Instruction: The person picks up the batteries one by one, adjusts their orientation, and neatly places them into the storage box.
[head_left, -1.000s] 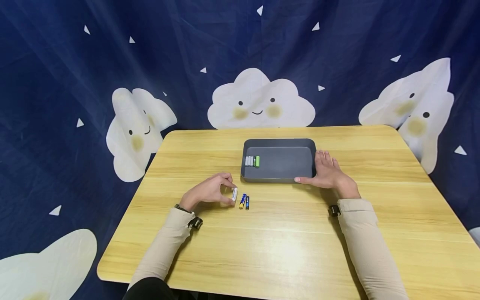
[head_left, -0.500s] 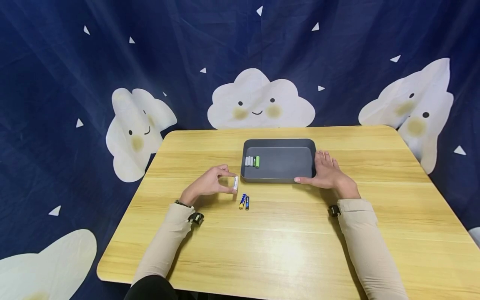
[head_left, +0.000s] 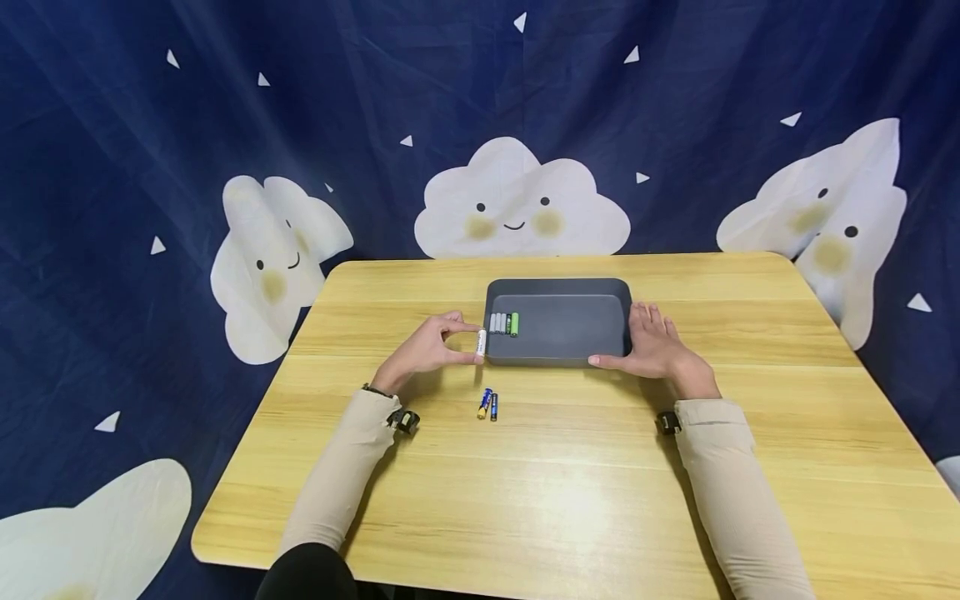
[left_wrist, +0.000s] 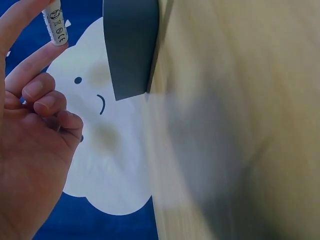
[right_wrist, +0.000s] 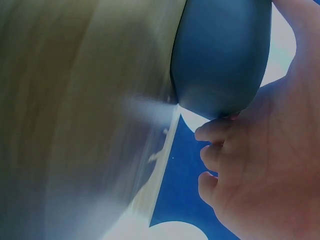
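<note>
My left hand (head_left: 429,343) pinches a white battery (head_left: 481,343) by its ends between thumb and forefinger, just at the left wall of a dark grey tray (head_left: 570,361). Printed marks show on this battery (left_wrist: 56,25) in the left wrist view; the other fingers are curled loosely. Inside the tray, along its left side, several batteries (head_left: 498,322) lie in a row, with a green battery (head_left: 514,324) at the right end. My right hand (head_left: 660,346) rests against the tray's front right corner, thumb along the front wall and straight fingers beside the right wall.
Two blue batteries lie on the wooden table (head_left: 570,492) in front of the tray: a blue-and-gold battery (head_left: 485,403) and a darker battery (head_left: 494,407). Behind the table hangs a navy curtain (head_left: 375,83) with white clouds.
My left hand has lifted the white battery from beside the two blue ones and carried it forward and slightly right to the tray's left wall. The right hand and tray have stayed put.
</note>
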